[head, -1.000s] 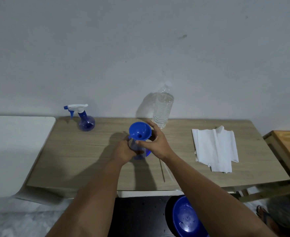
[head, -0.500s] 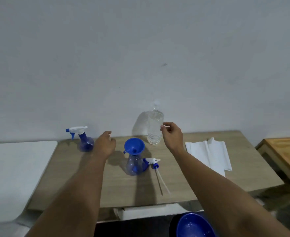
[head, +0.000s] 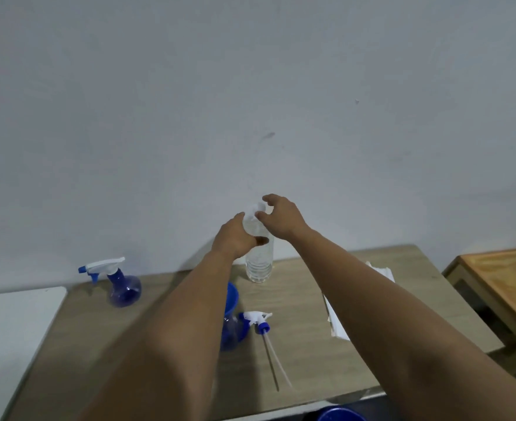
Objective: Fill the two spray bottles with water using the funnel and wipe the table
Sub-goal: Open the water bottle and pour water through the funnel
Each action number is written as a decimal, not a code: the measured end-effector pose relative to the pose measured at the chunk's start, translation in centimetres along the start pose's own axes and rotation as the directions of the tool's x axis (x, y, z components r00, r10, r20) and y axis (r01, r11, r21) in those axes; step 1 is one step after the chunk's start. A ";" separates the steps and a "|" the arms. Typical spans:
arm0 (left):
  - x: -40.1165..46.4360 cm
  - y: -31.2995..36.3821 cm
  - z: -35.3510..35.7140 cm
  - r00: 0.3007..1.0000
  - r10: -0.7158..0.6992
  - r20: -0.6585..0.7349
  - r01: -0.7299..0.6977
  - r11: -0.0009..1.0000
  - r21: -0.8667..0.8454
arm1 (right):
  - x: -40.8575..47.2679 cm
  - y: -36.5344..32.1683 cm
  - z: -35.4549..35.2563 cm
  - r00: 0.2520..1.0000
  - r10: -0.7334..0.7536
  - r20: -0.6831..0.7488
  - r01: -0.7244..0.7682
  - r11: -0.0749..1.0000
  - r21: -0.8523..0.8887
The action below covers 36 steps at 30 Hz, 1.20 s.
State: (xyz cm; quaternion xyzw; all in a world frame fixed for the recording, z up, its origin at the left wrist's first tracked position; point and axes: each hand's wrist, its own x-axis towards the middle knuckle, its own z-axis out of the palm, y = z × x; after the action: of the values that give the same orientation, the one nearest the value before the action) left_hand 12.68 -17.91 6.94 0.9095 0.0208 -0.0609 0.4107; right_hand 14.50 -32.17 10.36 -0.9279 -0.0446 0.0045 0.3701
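Observation:
A clear water bottle [head: 259,265] stands at the back of the wooden table [head: 305,335]. My left hand [head: 234,240] grips its upper body. My right hand [head: 281,217] pinches the white cap on top. A blue funnel [head: 232,296] sits in the neck of an open blue spray bottle [head: 231,332], mostly hidden behind my left forearm. Its white and blue spray head [head: 256,319] with the long tube lies on the table beside it. A second blue spray bottle [head: 123,284] with its head on stands at the back left.
White paper towels [head: 335,317] lie on the right of the table, partly under my right forearm. A white surface [head: 10,323] adjoins on the left, an orange wooden table [head: 506,278] on the right. A blue basin [head: 340,414] shows below the front edge.
Both hands left the funnel and spray bottle and rose to the water bottle. My left hand now grips its body and my right hand has closed on the cap.

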 end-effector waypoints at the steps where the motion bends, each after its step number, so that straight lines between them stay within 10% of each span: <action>1: 0.7 0.1 0.5 1.000 -0.002 0.003 0.002 1.000 -0.020 | 0.6 0.4 0.6 1.000 -0.006 0.019 0.006 1.000 -0.025; 20: 1.1 1.8 5.9 0.994 0.095 0.050 -0.087 0.985 -0.147 | -5.1 7.9 0.8 0.959 0.066 -0.274 0.020 0.953 0.302; 36: -5.5 0.7 5.7 0.976 0.144 0.163 -0.120 0.981 -0.150 | -10.8 7.2 -0.3 0.977 0.012 -0.212 0.017 0.991 0.136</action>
State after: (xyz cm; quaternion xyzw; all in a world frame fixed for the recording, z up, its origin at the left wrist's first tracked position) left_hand 6.80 -22.57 4.47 0.8693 -0.0715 -0.1105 0.4765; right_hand 4.29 -38.54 5.35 -0.8954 -0.0057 -0.0918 0.4356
